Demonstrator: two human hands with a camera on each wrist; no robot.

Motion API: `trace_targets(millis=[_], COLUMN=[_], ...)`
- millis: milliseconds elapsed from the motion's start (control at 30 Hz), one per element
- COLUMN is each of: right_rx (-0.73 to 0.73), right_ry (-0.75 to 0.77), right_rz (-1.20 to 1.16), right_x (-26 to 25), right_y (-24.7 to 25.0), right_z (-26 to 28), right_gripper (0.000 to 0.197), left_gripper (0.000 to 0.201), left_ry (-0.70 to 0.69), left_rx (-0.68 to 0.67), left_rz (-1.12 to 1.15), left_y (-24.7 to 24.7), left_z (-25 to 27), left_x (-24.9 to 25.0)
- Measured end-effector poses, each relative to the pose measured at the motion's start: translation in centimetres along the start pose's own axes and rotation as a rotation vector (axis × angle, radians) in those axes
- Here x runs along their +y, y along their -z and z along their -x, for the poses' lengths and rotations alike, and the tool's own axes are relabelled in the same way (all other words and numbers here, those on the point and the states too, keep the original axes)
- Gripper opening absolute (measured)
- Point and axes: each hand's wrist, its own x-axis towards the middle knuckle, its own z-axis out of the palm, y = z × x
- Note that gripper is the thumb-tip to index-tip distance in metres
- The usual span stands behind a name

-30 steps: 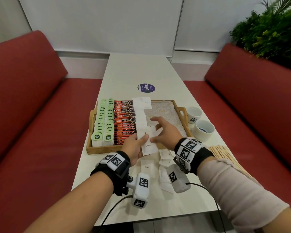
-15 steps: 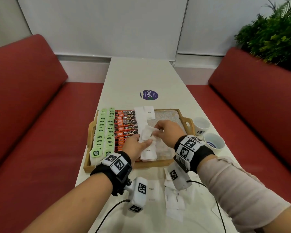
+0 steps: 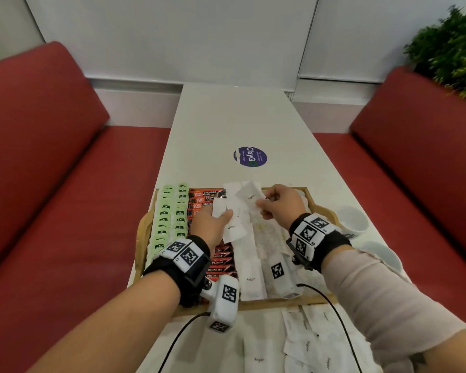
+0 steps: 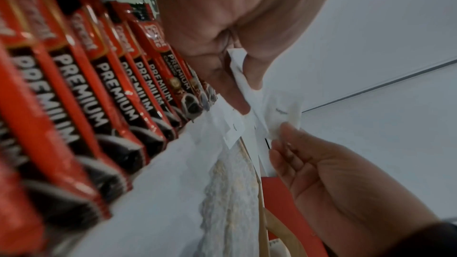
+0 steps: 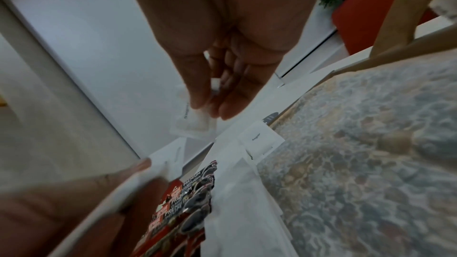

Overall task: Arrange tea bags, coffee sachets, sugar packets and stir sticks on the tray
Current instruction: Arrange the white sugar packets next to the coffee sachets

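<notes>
A wooden tray [image 3: 141, 238] holds two columns of green tea bags [image 3: 170, 214], a row of red coffee sachets [image 3: 221, 261] [image 4: 81, 93] and a column of white sugar packets [image 3: 249, 278]. My left hand [image 3: 213, 222] grips a small stack of sugar packets [image 3: 233, 227] over the tray's middle. My right hand [image 3: 277, 203] pinches one sugar packet [image 3: 249, 196] [image 5: 191, 124] by its edge, above the far end of the sugar column. In the left wrist view the thumb and fingers [image 4: 237, 89] clamp the white stack.
More loose sugar packets [image 3: 307, 343] lie on the white table in front of the tray. Two white cups [image 3: 353, 220] stand to the tray's right. A purple round sticker [image 3: 250, 156] lies beyond the tray. Red benches flank the table; a plant is at back right.
Both hands have moved forward from the table's near edge over the tray. The right hand has taken one packet from the left hand's stack and carried it toward the tray's far end.
</notes>
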Motion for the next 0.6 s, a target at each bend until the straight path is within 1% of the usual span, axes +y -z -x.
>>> trace_targets(millis=[67,133,233,300,367,467,500,600], right_rx=[-0.012,-0.026,-0.057,-0.115,-0.188,-0.247,-0.249,-0.249], right_ry=[0.107,0.195,0.275,0.258,0.192,0.138,0.134,0.149], right_rz=[0.084,0.194,0.286,0.266,0.236,0.201,0.199,0.182], right_x=[-0.2,-0.3,-0.3,-0.1,0.1,0.3,0.4,0.6], right_y=[-0.7,-1.3,-2.0,-2.2,-2.3,-2.1,-2.0,-1.5], right_z=[-0.2,-0.1,-0.2,-0.5,-1.0,-1.4,-1.6,-2.3], right_gripper=[0.022,0.024,0.02,0.022,0.023,0.017,0.017,0.024], left_gripper=[0.011,0.008,0.007,0.008,0.011,0.021,0.02,0.008], left_ry=[0.007,-0.003,-0.02,-0.033,-0.034,-0.041,-0.046,-0.07], left_rx=[-0.005,-0.014,-0.047,-0.061,-0.061,-0.054,-0.05,-0.055], left_rz=[0.021,0.031,0.069,0.063,0.056,0.055,0.039,-0.002], left_y=[0.0,-0.1,-0.2,-0.3,-0.3,-0.4,-0.4,-0.6], left_z=[-0.7,-1.2,-1.7,-2.0,-2.3,-2.8,-3.0,-3.2], left_x=[0.2,0.4,0.6,0.5,0.4,0.3,0.2,0.1])
